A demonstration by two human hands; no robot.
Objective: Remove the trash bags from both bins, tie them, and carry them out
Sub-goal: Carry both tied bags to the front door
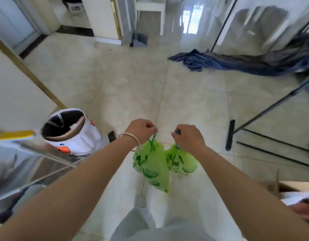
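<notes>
Two green trash bags hang in front of me above the tiled floor, both drawn closed at the top by teal drawstrings. My left hand [141, 130], with a bracelet at the wrist, is shut on the drawstring of the left trash bag [153, 166]. My right hand [188, 136] is shut on the drawstring of the right trash bag [182, 161]. The two bags touch each other side by side. A white bin [72, 131] with a dark inside and orange marks stands at my left, with no green bag in it.
A blue cloth [237, 61] lies heaped on the floor at the far right. A black metal rack frame [265, 131] stands at the right. A glass table edge [46, 153] is near my left. A cardboard box [296, 186] sits at the lower right. A doorway [148, 20] opens ahead.
</notes>
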